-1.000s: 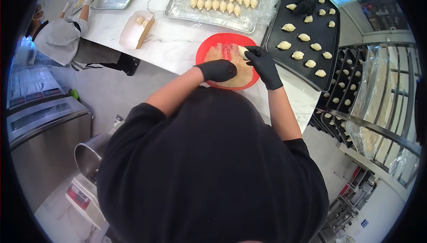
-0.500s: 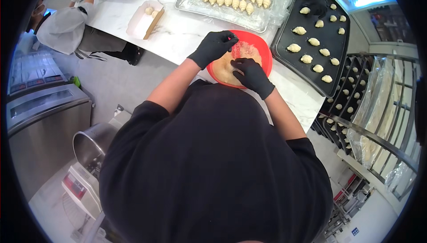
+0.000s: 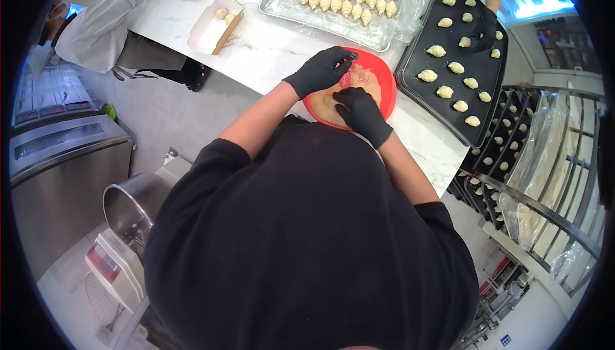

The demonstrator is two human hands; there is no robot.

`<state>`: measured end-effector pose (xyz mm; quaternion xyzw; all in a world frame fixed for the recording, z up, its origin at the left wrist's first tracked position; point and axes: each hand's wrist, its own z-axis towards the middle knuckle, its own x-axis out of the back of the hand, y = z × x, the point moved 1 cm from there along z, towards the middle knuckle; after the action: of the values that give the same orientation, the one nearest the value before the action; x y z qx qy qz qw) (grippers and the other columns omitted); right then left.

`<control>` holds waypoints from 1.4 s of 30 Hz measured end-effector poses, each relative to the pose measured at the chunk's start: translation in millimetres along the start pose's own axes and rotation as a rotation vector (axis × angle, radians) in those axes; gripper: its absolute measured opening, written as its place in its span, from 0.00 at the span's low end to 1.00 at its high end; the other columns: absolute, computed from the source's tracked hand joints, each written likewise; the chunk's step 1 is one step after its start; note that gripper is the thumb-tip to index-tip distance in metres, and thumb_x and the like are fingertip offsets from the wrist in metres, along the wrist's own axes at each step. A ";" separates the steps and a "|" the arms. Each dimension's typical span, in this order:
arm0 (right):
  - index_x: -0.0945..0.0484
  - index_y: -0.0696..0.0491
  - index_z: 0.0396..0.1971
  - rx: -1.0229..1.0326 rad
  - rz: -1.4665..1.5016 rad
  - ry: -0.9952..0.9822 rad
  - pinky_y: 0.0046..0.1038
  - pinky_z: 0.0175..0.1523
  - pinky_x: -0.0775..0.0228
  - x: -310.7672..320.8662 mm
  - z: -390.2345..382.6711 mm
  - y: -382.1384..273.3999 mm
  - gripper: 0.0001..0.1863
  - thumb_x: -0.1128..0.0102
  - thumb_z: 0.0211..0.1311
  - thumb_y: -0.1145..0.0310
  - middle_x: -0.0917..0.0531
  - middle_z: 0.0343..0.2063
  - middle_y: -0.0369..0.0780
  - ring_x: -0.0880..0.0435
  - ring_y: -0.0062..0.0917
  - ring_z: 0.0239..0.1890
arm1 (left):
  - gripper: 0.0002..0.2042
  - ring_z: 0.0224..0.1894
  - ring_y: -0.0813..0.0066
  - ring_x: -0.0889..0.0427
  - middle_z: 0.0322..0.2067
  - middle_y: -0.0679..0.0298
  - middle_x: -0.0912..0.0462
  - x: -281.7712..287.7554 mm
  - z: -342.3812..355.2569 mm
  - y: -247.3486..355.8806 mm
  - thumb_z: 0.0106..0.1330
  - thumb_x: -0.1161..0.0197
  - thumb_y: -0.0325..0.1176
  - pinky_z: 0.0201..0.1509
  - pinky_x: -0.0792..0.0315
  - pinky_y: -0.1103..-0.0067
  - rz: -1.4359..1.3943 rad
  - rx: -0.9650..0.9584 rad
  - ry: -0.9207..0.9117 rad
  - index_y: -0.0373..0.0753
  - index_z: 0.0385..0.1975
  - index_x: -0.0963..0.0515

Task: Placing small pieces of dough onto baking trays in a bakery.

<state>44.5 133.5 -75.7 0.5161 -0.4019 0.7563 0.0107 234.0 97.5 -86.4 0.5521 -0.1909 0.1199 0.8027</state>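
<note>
A round red bowl [image 3: 386,74] stands at the near edge of the marble table, with beige crumbly powder [image 3: 325,103] in it. My left hand [image 3: 320,73], in a black glove, hovers at the bowl's far left rim, its fingers curled toward the thumb; what they hold, if anything, is too small to tell. My right hand [image 3: 363,115], also gloved in black, reaches over the near right rim. Its bent fingers point down at the powder, and whatever lies under them is hidden.
A metal tray [image 3: 275,5] of rolled dough pieces [image 3: 346,8] lies beyond the bowl. To the right, a black tray [image 3: 448,114] carries spaced dough pieces; a co-worker's gloved hand [image 3: 483,30] is over it. A paper box [image 3: 206,35] sits left, near another person [image 3: 96,39]. A tray rack [image 3: 551,177] stands right.
The view has shifted slightly, so the table and trays sit a little differently. My hands stay at the bowl, the right one still at the powder. The co-worker's hand has moved a little over the black tray.
</note>
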 end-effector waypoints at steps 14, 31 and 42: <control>0.15 0.56 0.46 -0.181 0.214 -0.083 0.30 0.42 0.23 -13.1 7.7 11.9 0.15 0.39 0.61 0.68 0.13 0.40 0.44 0.13 0.36 0.37 | 0.19 0.57 0.59 0.21 0.59 0.56 0.20 38.8 -16.8 12.3 0.65 0.40 0.20 0.60 0.25 0.71 0.176 -0.210 0.116 0.40 0.55 0.19; 0.19 0.60 0.50 -0.894 1.666 -0.056 0.19 0.38 0.26 38.9 -15.6 36.7 0.17 0.46 0.72 0.63 0.12 0.39 0.43 0.14 0.23 0.34 | 0.24 0.53 0.55 0.19 0.55 0.51 0.19 25.8 -25.4 58.7 0.64 0.34 0.40 0.56 0.26 0.67 0.610 -0.104 -0.248 0.40 0.59 0.21; 0.19 0.52 0.53 -0.793 1.434 0.143 0.30 0.50 0.25 48.2 -6.5 16.6 0.18 0.39 0.69 0.59 0.16 0.44 0.40 0.17 0.26 0.43 | 0.18 0.43 0.56 0.16 0.41 0.58 0.13 11.8 -14.0 61.9 0.58 0.25 0.42 0.50 0.25 0.67 0.371 -0.036 -0.243 0.40 0.45 0.16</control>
<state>9.9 107.0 -48.5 0.0425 -0.8697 0.4123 -0.2680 222.1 132.7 -33.6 0.5036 -0.3867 0.1945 0.7477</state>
